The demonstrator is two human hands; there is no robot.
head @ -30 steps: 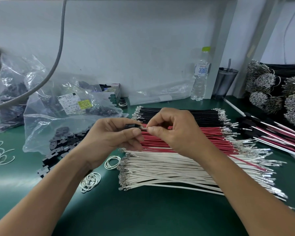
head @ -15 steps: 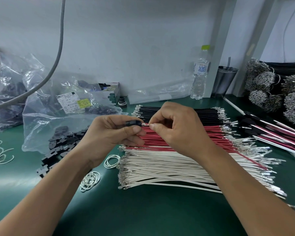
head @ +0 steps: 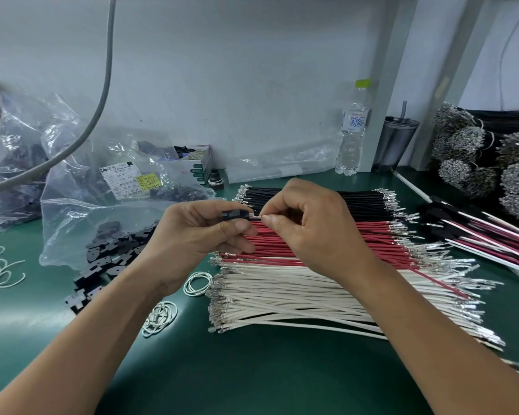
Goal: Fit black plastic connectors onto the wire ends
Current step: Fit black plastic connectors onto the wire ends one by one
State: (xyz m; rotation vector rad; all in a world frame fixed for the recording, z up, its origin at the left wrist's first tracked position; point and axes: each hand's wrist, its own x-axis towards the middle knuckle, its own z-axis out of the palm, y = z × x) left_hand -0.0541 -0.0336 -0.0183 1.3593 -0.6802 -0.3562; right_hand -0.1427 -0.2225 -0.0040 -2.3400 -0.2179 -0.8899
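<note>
My left hand [head: 192, 238] pinches a black plastic connector [head: 235, 215] between thumb and fingers, above the wire piles. My right hand [head: 309, 232] pinches the metal-tipped end of a wire [head: 256, 216] right at the connector's open side; the wire's colour is hidden by my fingers. Below the hands lie three flat rows of cut wires: black wires [head: 363, 202] at the back, red wires [head: 369, 235] in the middle, white wires [head: 297, 298] in front. Loose black connectors [head: 108, 265] are heaped to the left, spilling from a clear bag.
Clear plastic bags [head: 81, 205] fill the left. Rubber bands [head: 197, 283] lie near the wires. A water bottle [head: 352, 130] and a grey tumbler [head: 396, 142] stand at the back. Finished wire sets [head: 486, 235] and bundled terminals [head: 462, 151] are on the right.
Both hands stay together at the connector, drifting slightly up and left. The wire tip sits closer to the connector's opening than before.
</note>
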